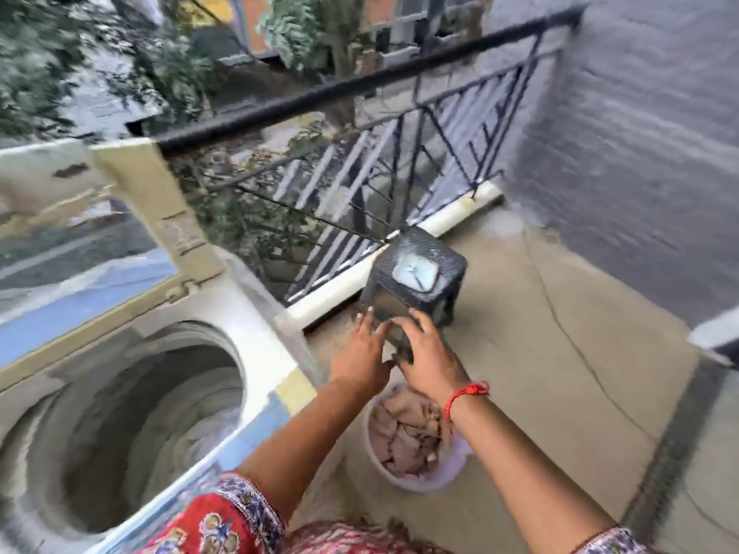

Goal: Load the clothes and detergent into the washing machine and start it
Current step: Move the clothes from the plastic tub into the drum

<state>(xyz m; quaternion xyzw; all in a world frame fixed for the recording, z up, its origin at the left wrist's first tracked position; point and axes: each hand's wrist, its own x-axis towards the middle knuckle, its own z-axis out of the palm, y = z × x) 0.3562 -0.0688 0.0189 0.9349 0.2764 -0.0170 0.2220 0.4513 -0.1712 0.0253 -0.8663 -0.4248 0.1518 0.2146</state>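
Observation:
The top-loading washing machine (256,353) stands at the left with its lid (132,217) raised, and its drum (132,425) shows pale contents I cannot make out. A white bucket (404,479) of beige and pink clothes (408,429) sits on the floor under my wrists. Beyond it is a black stool (440,249) with a white square item (416,273) on top; I cannot tell what it is. My left hand (360,349) and my right hand (428,353) reach out together, fingers extended against the stool's near side. The frame is motion-blurred.
A black metal railing (400,161) on a low white kerb runs behind the stool, with trees below it. A grey wall (640,153) closes the right side. Bare concrete balcony floor (560,393) stretches to the right of the bucket.

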